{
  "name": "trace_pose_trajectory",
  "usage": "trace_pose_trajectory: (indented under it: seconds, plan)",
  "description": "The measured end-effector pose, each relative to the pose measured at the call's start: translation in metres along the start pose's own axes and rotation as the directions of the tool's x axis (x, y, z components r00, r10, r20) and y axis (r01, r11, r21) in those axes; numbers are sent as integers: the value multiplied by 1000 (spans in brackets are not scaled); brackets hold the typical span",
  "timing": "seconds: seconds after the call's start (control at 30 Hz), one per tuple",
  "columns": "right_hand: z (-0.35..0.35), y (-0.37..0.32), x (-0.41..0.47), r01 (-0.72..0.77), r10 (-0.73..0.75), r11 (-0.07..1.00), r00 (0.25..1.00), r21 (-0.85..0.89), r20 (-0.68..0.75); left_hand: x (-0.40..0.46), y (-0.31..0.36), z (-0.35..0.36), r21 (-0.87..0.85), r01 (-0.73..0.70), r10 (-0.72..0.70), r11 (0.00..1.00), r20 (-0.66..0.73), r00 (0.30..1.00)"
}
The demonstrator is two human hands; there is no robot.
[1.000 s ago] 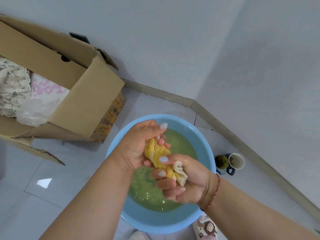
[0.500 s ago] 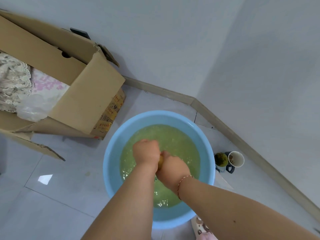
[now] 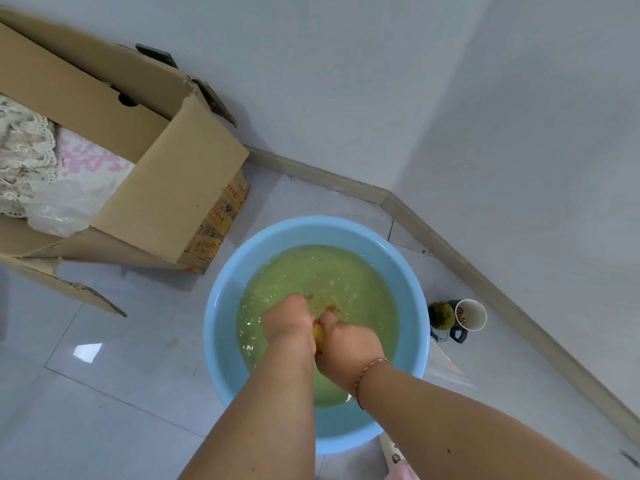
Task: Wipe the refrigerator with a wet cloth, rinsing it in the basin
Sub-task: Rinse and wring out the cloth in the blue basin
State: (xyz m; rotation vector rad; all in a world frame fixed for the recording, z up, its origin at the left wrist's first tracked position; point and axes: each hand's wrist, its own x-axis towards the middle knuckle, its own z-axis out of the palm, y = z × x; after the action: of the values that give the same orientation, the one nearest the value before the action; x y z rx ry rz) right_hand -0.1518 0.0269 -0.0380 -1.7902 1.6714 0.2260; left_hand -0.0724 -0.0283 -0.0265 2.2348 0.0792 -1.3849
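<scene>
A round, smooth light-blue plastic basin (image 3: 221, 327) sits on glossy pale floor tiles, filled with rippling yellow-green water. The person's left hand (image 3: 287, 320) and right hand (image 3: 348, 344) meet at the basin's centre, fists curled and pressed together around a soft yellow cloth (image 3: 318, 336), of which only a sliver shows between the knuckles at the waterline. A second ago the cloth was wrung above the basin; now both hands are dipped into the water. Left of the basin lies an open corrugated cardboard box (image 3: 166, 188); right of it stand two mugs (image 3: 457, 317).
</scene>
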Motion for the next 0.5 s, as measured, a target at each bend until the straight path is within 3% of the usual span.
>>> trace_pose_trajectory:
  seconds: [0.4, 0.5]
  plan:
    - [-29, -2, -12, 97, -101, 988, 994, -120, -28, -15, 18, -8, 84, 66, -67, 994, 11, 998]
    - [-56, -7, -17, 131, -143, 975, 988, -180, -58, -25, 34, -12, 86, 82, -90, 993, 95, 991]
